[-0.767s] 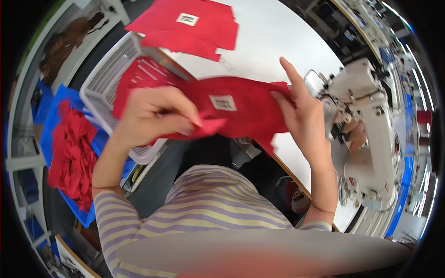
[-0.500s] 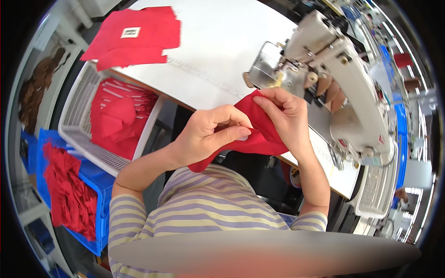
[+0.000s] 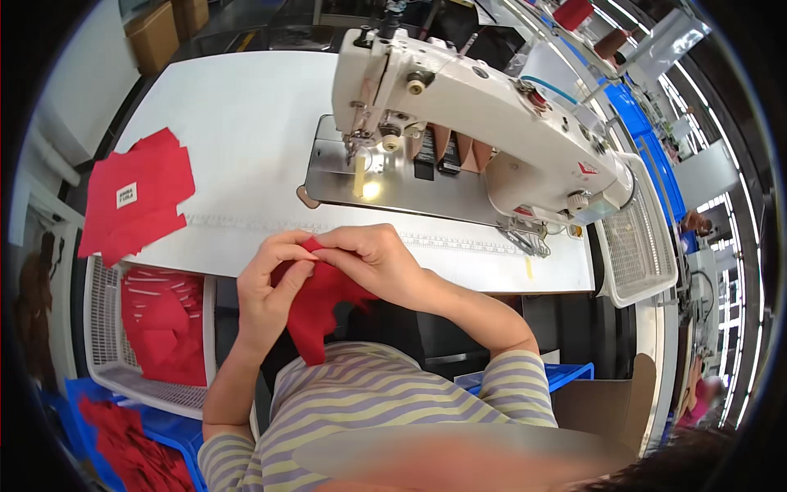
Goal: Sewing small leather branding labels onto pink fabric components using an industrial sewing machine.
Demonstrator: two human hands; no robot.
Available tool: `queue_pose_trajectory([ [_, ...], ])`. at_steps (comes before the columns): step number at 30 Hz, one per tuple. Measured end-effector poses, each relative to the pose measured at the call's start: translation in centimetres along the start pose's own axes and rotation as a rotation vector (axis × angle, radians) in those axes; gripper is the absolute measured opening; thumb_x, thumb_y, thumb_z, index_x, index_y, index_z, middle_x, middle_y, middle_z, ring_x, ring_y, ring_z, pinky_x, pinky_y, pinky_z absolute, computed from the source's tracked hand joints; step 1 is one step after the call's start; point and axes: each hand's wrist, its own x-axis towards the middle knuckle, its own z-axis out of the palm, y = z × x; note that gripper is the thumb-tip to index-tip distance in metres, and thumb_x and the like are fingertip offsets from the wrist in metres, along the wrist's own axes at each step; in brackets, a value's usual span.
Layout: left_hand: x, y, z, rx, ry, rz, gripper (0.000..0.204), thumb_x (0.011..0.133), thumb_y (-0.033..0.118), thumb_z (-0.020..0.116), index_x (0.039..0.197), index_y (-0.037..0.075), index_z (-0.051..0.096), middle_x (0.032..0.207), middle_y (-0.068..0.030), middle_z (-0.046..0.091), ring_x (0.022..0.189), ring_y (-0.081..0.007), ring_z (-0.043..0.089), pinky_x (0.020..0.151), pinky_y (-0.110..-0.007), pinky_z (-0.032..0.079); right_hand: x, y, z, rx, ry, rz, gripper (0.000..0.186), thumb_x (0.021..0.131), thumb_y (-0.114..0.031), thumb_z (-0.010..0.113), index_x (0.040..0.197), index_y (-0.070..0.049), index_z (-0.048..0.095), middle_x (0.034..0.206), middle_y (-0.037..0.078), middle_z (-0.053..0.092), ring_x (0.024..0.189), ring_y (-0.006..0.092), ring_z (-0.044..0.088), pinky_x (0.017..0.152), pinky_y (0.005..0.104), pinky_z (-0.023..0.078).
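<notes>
In the head view, I hold a red fabric piece (image 3: 316,324) near the table's front edge, pinched at its top between both hands. My left hand (image 3: 266,303) is closed on it, thumb and forefinger together. My right hand (image 3: 373,262) grips the same corner, its fingertips beside those of the left. The cloth hangs loosely below my fingers. Beyond my hands stands a white sewing machine (image 3: 447,90) with a lit steel plate. At the left of the white table (image 3: 229,123) lies a stack of red cut pieces (image 3: 152,221) with a white label on top.
A white basket (image 3: 209,328) of red pieces and a blue bin (image 3: 184,439) of red scraps are at lower left. Another white basket (image 3: 639,262) is beside the table's right end. A ruler strip (image 3: 443,239) runs along the front. Far right, a person in pink (image 3: 697,398) appears.
The view has swung toward the machine. My hands have come together from either side of the spread fabric, which now hangs bunched from one pinched corner.
</notes>
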Motion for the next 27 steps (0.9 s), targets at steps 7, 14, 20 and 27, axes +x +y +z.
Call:
queue_pose_trajectory([
  [7, 4.6, 1.7, -2.2, -0.192, -0.05, -0.085, 0.01, 0.09, -0.003, 0.058, 0.097, -0.003, 0.064, 0.101, -0.0068, 0.063, 0.085, -0.0092, 0.056, 0.076, -0.022, 0.046, 3.0, -0.9, -1.4, -0.032, 0.15, -0.231, 0.01, 0.084, -0.004, 0.066, 0.092, 0.001, 0.068, 0.081, 0.015, 0.065, 0.072, 0.0289, 0.064, 0.06, 0.0332, 0.049],
  [14, 3.4, -0.4, -2.1, 0.052, 0.01, -0.01, 0.009, 0.089, -0.003, 0.06, 0.097, -0.003, 0.064, 0.096, -0.0069, 0.062, 0.084, -0.012, 0.058, 0.076, -0.023, 0.047, 1.5, 0.3, -0.8, -0.005, 0.139, -0.085, 0.018, 0.088, -0.017, 0.064, 0.093, 0.0, 0.067, 0.069, 0.014, 0.064, 0.064, 0.0315, 0.063, 0.062, 0.0372, 0.049],
  [20, 2.3, -2.3, 2.0, 0.178, 0.11, 0.208, 0.014, 0.08, -0.006, 0.067, 0.093, -0.001, 0.064, 0.095, -0.0121, 0.064, 0.083, -0.0198, 0.061, 0.074, -0.027, 0.049, -0.8, 2.5, -1.7, -0.39, 0.186, -0.146, 0.01, 0.081, -0.013, 0.07, 0.089, -0.006, 0.067, 0.073, 0.008, 0.065, 0.066, 0.0249, 0.061, 0.071, 0.0326, 0.044],
  [27, 1.6, -4.1, 5.1, 0.003, 0.111, 0.12, 0.014, 0.081, -0.003, 0.069, 0.093, 0.0, 0.065, 0.093, -0.011, 0.064, 0.084, -0.0205, 0.062, 0.073, -0.028, 0.05, -2.5, 2.1, -3.7, -0.425, 0.122, 0.01, 0.019, 0.079, -0.02, 0.074, 0.086, -0.004, 0.066, 0.067, 0.007, 0.06, 0.065, 0.0231, 0.053, 0.072, 0.0324, 0.039],
])
